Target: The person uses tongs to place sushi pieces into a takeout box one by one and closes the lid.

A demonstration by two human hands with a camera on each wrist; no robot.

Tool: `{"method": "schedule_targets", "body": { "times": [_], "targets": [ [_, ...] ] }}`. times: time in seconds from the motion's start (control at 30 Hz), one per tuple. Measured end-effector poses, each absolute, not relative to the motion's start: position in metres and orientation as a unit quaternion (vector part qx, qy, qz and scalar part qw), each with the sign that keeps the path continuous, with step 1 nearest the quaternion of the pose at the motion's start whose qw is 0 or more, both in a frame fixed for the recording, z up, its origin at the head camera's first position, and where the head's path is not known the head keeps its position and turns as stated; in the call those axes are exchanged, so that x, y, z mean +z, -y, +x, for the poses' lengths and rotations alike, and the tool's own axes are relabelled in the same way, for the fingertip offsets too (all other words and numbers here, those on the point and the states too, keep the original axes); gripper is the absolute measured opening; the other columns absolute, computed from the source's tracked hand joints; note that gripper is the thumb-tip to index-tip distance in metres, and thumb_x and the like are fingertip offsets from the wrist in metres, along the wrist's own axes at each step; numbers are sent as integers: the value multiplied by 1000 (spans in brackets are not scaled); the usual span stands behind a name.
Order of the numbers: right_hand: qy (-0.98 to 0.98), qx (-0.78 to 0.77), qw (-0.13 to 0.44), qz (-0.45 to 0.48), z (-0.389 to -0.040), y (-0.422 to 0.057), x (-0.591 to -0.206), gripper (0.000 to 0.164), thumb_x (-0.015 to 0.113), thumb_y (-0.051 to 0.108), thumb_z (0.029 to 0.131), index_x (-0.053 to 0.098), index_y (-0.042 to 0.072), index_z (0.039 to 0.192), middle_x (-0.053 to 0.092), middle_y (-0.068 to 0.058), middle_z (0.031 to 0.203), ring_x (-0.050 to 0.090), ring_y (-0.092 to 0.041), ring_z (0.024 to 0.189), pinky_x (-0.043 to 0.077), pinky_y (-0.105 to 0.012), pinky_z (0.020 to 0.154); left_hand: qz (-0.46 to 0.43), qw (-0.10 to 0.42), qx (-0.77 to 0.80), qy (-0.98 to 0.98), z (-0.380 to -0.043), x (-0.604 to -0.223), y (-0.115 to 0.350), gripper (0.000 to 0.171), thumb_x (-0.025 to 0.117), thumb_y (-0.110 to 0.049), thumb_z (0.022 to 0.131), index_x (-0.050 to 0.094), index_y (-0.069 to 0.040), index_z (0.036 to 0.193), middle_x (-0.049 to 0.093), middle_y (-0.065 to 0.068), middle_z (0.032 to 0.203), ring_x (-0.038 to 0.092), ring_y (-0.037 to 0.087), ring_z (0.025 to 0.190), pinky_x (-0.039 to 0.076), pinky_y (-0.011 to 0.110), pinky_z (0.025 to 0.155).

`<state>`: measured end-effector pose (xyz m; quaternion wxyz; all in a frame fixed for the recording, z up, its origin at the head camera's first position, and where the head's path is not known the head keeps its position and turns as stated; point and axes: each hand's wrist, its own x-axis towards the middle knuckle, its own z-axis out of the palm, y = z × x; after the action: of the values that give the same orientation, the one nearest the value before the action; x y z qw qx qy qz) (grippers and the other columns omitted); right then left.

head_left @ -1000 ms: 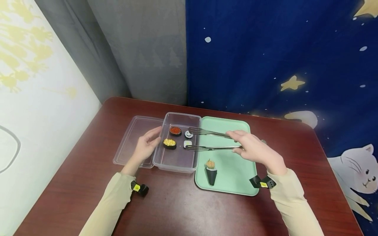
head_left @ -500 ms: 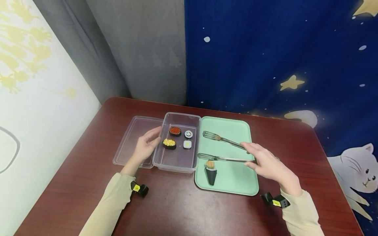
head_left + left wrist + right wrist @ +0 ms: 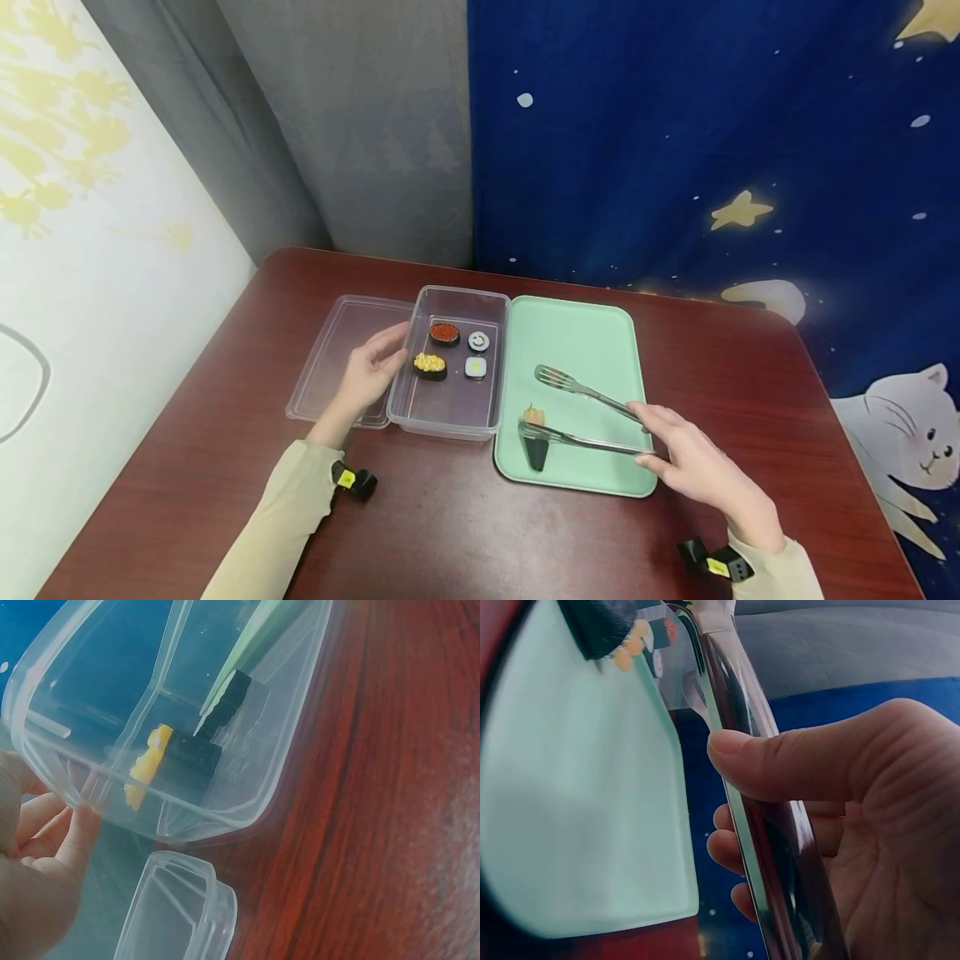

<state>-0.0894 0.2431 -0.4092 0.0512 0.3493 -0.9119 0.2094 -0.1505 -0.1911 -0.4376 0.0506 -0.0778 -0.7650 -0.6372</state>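
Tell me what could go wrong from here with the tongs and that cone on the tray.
The tongs in the right hand are spread, with one side crossing the cone in the head view; closing them might push it across the tray. The cone tapers, so it could slip from their grip. The left hand is at the side of the box; a knock there might jostle the four pieces inside.

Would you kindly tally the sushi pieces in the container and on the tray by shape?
Oval: red-topped black sushi piece and yellow-topped black sushi piece, 2
Round: white-faced sushi roll with a dark rim, 1
Square: white sushi piece with a yellowish centre, 1
Cone: black roll with a tan top, 1
Total: 5
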Motion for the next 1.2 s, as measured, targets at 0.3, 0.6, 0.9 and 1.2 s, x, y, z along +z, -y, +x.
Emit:
{"method": "schedule_targets", "body": {
  "times": [0.3, 0.6, 0.9, 1.2],
  "targets": [
    [909, 236, 57, 338, -73, -249, -428, 67, 81, 5, 66, 52, -7, 125, 60, -13, 117, 59, -24, 98, 43, -10, 87, -78, 54, -635, 767, -151, -439, 191, 40, 53, 15, 86, 46, 18, 125, 43, 31, 135, 42, 42, 124, 44, 19, 96],
    [914, 248, 62, 314, -56, -247, -441, 69, 82, 5, 64, 52, -8, 124, 61, -12, 113, 59, -22, 99, 36, -3, 89, -76, 50, -634, 768, -151, -440, 191, 40, 52, 15, 86, 45, 19, 126, 42, 31, 136, 42, 42, 124, 45, 20, 96],
    [931, 247, 48, 266, -44, -238, -445, 67, 82, 5, 65, 53, -6, 124, 55, 4, 91, 52, -12, 84, 44, -12, 77, -77, 50, -638, 765, -152, -440, 190, 40, 52, 14, 86, 45, 19, 125, 42, 31, 136, 42, 41, 125, 45, 19, 96],
    [948, 212, 61, 232, -24, -219, -445, 68, 83, 7, 64, 54, -6, 124, 62, -12, 115, 60, -24, 102, 55, -44, 80, -87, 62, -643, 759, -159, -458, 196, 40, 54, 12, 87, 47, 15, 126, 44, 27, 136, 41, 40, 125, 44, 20, 97]
  ]
}}
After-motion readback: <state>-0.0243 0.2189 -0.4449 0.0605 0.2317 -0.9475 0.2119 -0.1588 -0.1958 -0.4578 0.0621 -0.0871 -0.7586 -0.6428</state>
